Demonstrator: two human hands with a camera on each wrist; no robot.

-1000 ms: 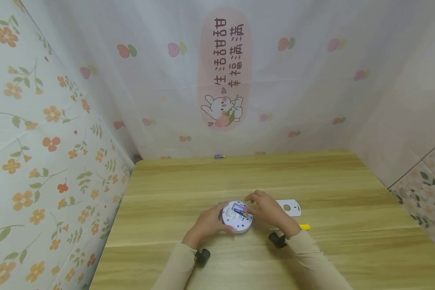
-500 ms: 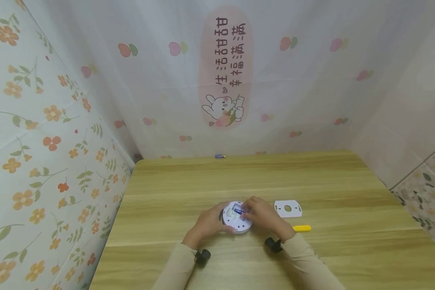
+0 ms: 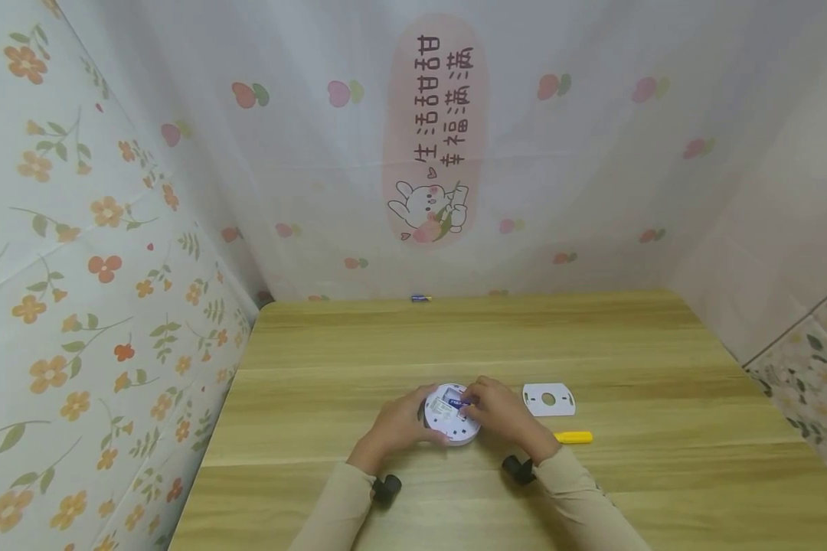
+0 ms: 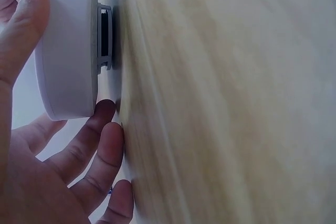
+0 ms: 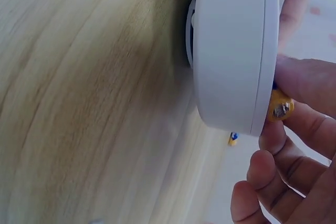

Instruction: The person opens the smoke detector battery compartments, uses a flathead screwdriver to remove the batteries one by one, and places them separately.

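A round white smoke detector (image 3: 444, 430) is held close over the wooden table, its battery compartment facing up. My left hand (image 3: 398, 422) grips it by the left side, the thumb over the near rim. In the left wrist view, a dark vented part (image 4: 105, 38) projects from the underside of the casing. A blue battery (image 3: 457, 402) lies in the compartment, partly covered by my right hand (image 3: 499, 413). My right thumb and index finger pinch it; its yellow end (image 5: 280, 106) pokes out between them in the right wrist view.
Right of the hands lie a white mounting plate (image 3: 562, 409) with a round hole and, nearer me, a yellow-handled tool (image 3: 575, 438). A second blue battery (image 3: 421, 298) lies at the table's far edge, against the curtain (image 3: 303, 191).
My right hand has moved left and its fingers have come down onto the battery, uncovering the mounting plate and more of the yellow handle. The left hand keeps its hold.
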